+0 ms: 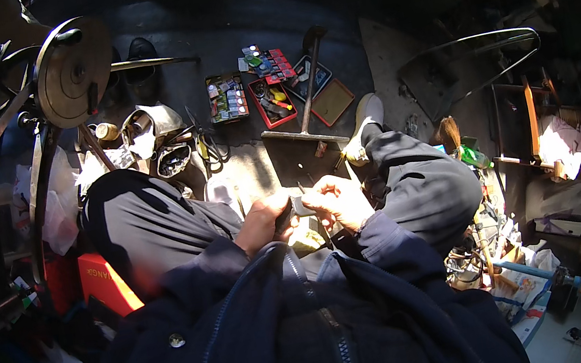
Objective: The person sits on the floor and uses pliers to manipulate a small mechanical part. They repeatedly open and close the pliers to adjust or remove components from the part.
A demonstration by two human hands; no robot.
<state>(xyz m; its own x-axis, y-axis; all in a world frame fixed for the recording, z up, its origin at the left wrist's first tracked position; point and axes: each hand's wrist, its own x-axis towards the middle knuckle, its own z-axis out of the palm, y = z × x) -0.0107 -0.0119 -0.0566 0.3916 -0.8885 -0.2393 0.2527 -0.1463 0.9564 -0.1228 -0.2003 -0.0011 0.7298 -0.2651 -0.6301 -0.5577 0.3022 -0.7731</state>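
Observation:
Close together in front of my lap, both hands are closed on a small dark grey flat piece (302, 205) whose exact kind I cannot make out. My left hand (265, 220) wraps its fingers round the piece's left side, and much of it is hidden in that fist. On the other side, my right hand (343, 203) pinches the right edge between thumb and fingers. Just beyond the hands stands a T-shaped metal stand (305, 121) with a flat crossbar. Some small pale yellow stuff (305, 239) shows below the hands.
Past my knees lie a red box of tools (273, 111), a box of small packets (227, 98) and a brown tray (333, 102). A machine with a large wheel (74, 71) rises at left, above a red box (104, 283). A brush (447, 132) and green bottle (476, 156) are at right.

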